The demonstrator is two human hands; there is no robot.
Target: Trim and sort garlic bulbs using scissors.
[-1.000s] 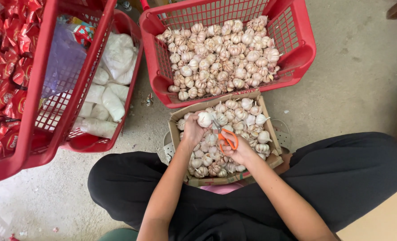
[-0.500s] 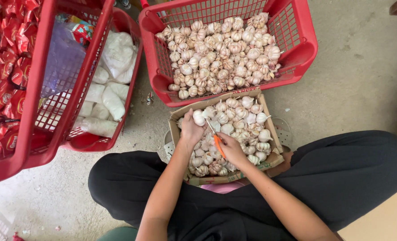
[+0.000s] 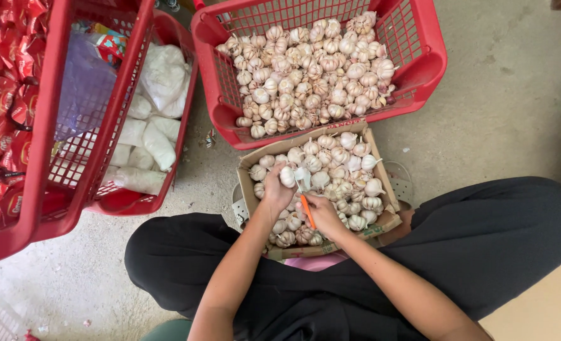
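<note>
Head camera looks down on the left hand (image 3: 275, 191), which is closed around one garlic bulb (image 3: 287, 176) above a cardboard box (image 3: 250, 189) full of garlic. Just beside it, to its right, the right hand (image 3: 319, 213) grips a small tool with an orange handle (image 3: 307, 210), its tip near the bulb. Beyond both hands stands a red basket (image 3: 429, 63) of garlic on the floor. Far to the left of the left hand, another red basket (image 3: 132, 202) holds white bags.
</note>
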